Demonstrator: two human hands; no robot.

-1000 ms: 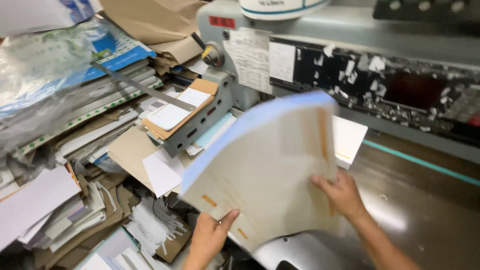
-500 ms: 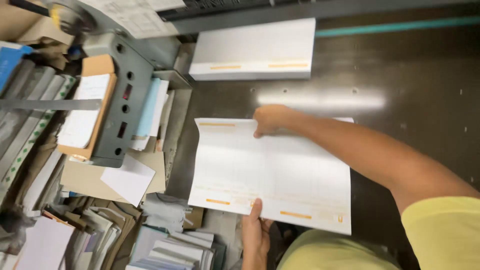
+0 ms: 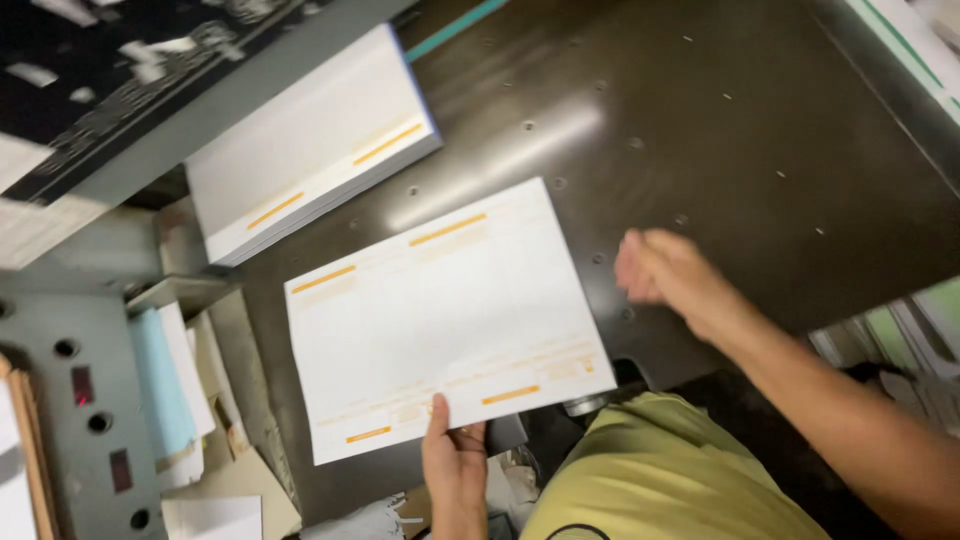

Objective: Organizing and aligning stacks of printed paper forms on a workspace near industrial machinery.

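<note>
A white printed sheet stack with orange bars lies flat on the dark metal machine table. My left hand pinches its near edge, thumb on top. My right hand hovers just right of the sheets, blurred, holding nothing, fingers loosely curled. A thicker pile of the same white sheets rests further back, against the machine's back wall.
Grey machine housing with round holes stands at the left, with light blue and white paper scraps beside it. My yellow-green shirt fills the bottom. A teal stripe runs across the table's far part.
The sheets, held up in the air a second ago, now lie flat on the table. My right hand has let go of their far edge and moved off to the right.
</note>
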